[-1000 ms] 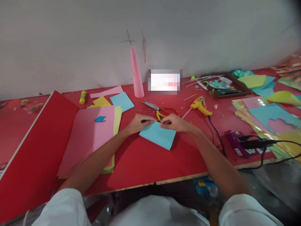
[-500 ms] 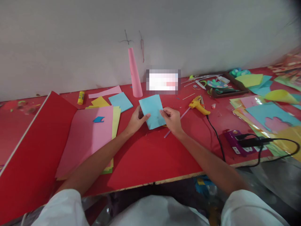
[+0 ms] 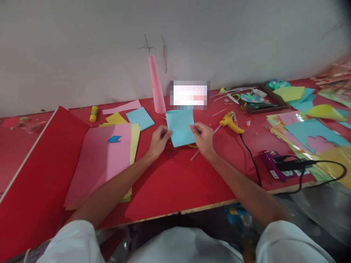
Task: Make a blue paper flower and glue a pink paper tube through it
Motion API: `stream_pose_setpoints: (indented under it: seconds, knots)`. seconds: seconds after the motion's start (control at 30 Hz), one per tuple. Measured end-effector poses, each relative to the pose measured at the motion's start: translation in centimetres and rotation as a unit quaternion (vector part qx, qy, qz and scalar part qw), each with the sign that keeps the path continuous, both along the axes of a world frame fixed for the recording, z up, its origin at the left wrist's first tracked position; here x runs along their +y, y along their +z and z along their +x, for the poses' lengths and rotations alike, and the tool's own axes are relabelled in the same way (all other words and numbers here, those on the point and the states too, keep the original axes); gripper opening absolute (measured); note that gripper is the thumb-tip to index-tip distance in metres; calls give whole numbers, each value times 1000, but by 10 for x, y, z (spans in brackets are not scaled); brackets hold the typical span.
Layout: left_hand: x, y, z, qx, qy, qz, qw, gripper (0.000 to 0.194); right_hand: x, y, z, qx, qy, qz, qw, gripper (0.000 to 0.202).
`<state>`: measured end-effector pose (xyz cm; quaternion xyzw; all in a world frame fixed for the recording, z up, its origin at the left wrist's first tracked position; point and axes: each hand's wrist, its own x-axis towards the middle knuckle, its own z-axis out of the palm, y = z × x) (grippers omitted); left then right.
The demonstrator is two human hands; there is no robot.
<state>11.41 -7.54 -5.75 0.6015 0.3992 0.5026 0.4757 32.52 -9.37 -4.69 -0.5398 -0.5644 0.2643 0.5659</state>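
As the head view looks down over a red table [image 3: 175, 186], both bare hands hold a light-blue sheet of paper [image 3: 181, 128] in front of the person, near the middle of the table. The left hand [image 3: 160, 140] pinches the sheet's left edge, its thumb lying toward the camera; the right hand [image 3: 203, 138] grips the right edge in the same manner. The sheet is tilted up toward the viewer; whether it is folded, I cannot tell. A yellow loop peeks out under its lower edge, beside the right hand, mostly hidden.

Beyond the sheet, a tall pink paper cone [image 3: 157, 87] stands upright near the wall [image 3: 82, 44]. To the left of the hands are a light-blue square of paper [image 3: 140, 118], a pink strip [image 3: 122, 106], a yellow glue stick [image 3: 93, 114] and a stack of coloured paper [image 3: 104, 160], pink on top, with a small dark-blue scrap [image 3: 114, 139] lying on it. To the right of the hands, a yellow hot-glue gun [image 3: 231, 122] rests with a translucent rod [image 3: 195, 156] in line with it. Farther right sit a purple power strip [image 3: 270, 164] with black cables and a dark tray [image 3: 267, 108] of craft pieces.
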Motion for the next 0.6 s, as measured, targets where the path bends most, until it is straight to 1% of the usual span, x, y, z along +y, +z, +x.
stream_pose_setpoints:
  seconds: [0.13, 0.2, 0.27, 0.33, 0.37, 0.43, 0.6]
  knots:
    - [-2, 2, 0, -10, -43, -32, 999, 50, 4, -5, 6, -10, -26, 5, 1000, 52]
    - [-1, 1, 1, -5, -48, -35, 998, 52, 6, -7, 9, -20, -27, -2, 999, 54]
    - [1, -2, 1, -2, -51, -34, 998, 59, 7, -9, 9, -21, 1, -16, 1000, 56]
    - [3, -7, 2, 8, -58, -40, 997, 66, 7, -9, 7, -16, 53, -29, 998, 56]
    - [4, -9, 1, 15, -58, -44, 997, 67, 6, -9, 6, -14, 78, -34, 996, 56]
    - [5, -13, 1, 30, -48, -44, 997, 61, 6, -8, 4, -15, 112, -45, 993, 56]
    - [6, -14, -3, 58, -16, -1, 998, 53, 6, -5, 7, -37, 118, -60, 991, 60]
